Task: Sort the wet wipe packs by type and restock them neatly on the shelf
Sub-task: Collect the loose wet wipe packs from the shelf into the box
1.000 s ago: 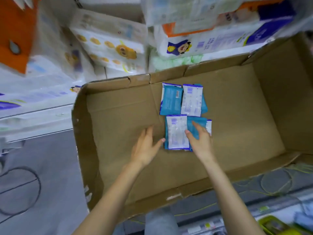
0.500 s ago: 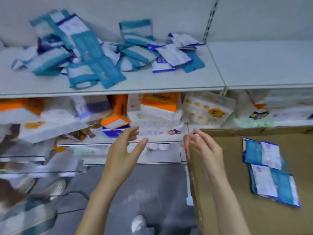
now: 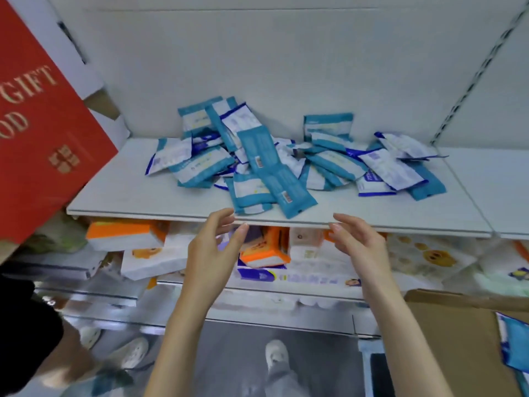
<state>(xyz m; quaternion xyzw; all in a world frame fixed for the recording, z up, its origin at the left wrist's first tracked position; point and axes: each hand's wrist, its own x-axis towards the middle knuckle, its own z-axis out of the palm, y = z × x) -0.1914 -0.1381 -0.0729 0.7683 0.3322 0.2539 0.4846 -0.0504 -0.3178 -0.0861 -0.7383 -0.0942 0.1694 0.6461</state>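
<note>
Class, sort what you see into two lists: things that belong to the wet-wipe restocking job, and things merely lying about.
Belong to the job: wet wipe pile; shelf; cardboard box; left hand; right hand.
Lying about: red gift box; orange packs on the lower shelf.

A white shelf (image 3: 128, 196) is carrying a loose heap of wipe packs (image 3: 266, 164), sprawling across its middle and right.

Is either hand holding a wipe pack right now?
No, the left hand and right hand are both empty, fingers relaxed, at the shelf edge short of the pile of packs.
</note>
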